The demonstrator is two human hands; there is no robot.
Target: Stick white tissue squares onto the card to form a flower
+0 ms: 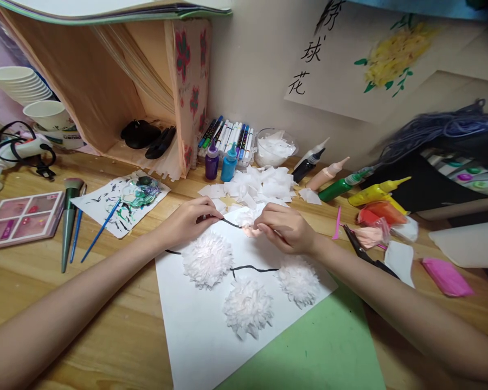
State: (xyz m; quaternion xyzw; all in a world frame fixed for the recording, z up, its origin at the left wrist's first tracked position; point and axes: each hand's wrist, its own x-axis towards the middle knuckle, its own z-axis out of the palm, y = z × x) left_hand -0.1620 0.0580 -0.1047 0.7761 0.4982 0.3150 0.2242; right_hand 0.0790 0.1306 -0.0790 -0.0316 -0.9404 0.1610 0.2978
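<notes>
A sheet of paper [195,325] lies at the centre bottom of the frame, with three tissue flowers [207,260] on it. Above it sits a pile of tissue squares [260,187]. Brushes [75,222] and a palette box [20,219] lie at left. Paint bottles [341,187] lie at right, markers [228,135] upper centre.

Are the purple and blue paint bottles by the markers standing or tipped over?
Standing. The purple bottle and blue bottle sit upright, caps pointing up, before the markers.

White tissue flowers [207,259] and black drawn stems [252,267] are seen on white paper [195,330], over a green sheet [325,352].
</notes>
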